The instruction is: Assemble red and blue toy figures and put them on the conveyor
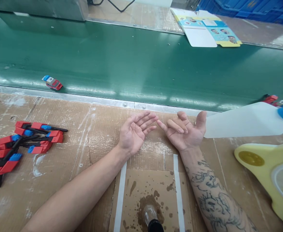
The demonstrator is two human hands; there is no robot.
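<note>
My left hand is palm up over the cardboard-covered bench, its fingers stretched out and nothing in it. Beside it my right hand, also palm up, has its fingers loosely curled and apart, with nothing held. The fingertips of both hands come very close together; I cannot tell if they touch. Just right of my right hand lies a translucent white bottle with a blue cap. Below the hands, a small clear container with a black end sits on a wet-stained cardboard piece between two white tape strips.
Several red, black and blue toy parts lie at left. A green conveyor belt runs across, carrying a small toy vehicle. A yellow plastic piece lies at right. Printed cardboard and a blue crate are at the back.
</note>
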